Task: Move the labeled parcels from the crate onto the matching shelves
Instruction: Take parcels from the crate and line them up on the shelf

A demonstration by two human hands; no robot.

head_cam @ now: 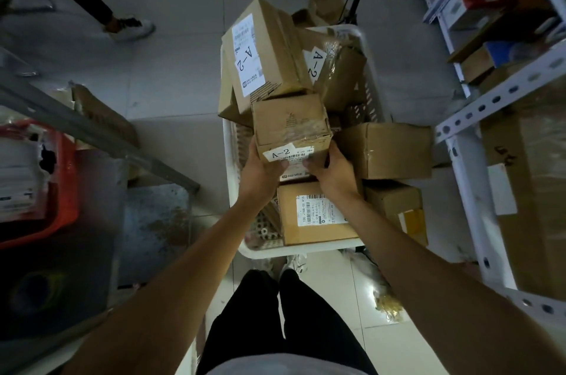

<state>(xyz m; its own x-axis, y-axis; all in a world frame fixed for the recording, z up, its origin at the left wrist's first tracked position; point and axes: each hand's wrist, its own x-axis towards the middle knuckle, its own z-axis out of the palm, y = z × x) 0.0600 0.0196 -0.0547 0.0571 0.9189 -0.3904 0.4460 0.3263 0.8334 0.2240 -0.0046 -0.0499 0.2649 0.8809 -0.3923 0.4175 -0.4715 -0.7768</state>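
A white plastic crate (pixel 301 250) stands on the floor in front of me, piled with cardboard parcels. My left hand (pixel 262 171) and my right hand (pixel 332 168) grip a small brown parcel (pixel 291 124) from both sides; its near face carries a label reading A-2. Behind it lies a larger parcel (pixel 263 49) marked A-2, and to its right another taped parcel (pixel 332 68) marked A-2. A flat parcel (pixel 312 215) with a white shipping label lies in the crate's near end, below my wrists.
White metal shelving (pixel 477 117) with boxes rises on the right. A grey shelf frame (pixel 92 126) and a red bin (pixel 58 190) are on the left. Another person's shoe (pixel 131 28) is on the floor at upper left. Loose cartons lie beyond the crate.
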